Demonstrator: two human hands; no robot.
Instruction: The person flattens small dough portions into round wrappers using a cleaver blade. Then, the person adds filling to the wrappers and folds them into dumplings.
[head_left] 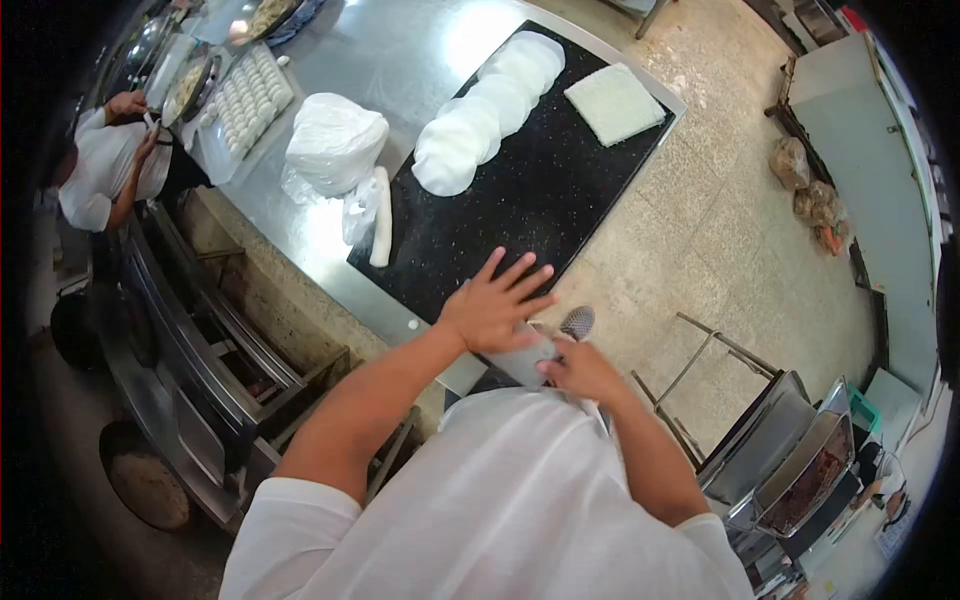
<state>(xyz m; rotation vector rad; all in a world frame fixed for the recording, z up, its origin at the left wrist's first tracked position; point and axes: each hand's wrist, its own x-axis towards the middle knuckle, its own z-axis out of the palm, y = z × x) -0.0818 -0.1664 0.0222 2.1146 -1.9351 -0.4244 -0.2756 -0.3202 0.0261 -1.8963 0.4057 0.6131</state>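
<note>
My left hand point(495, 310) is spread out, palm down, over the near end of the black board point(545, 205). Its thumb side is beside a flat grey object point(522, 362), too unclear to name. My right hand point(585, 370) has its fingers closed on that object at the table's near edge. Farther up the board lies an overlapping row of round white dough sheets point(480, 120). A folded white cloth point(615, 104) rests near the board's right edge. A roll of dough point(381, 218), partly under plastic, lies along its left edge.
Left of the board, a plastic-wrapped white mass point(335, 143) sits on the steel table point(410, 50). A tray of dough pieces point(250, 100) is beyond it, near a co-worker point(120, 165). Metal racks point(700, 370) and a pan point(810, 470) stand at lower right.
</note>
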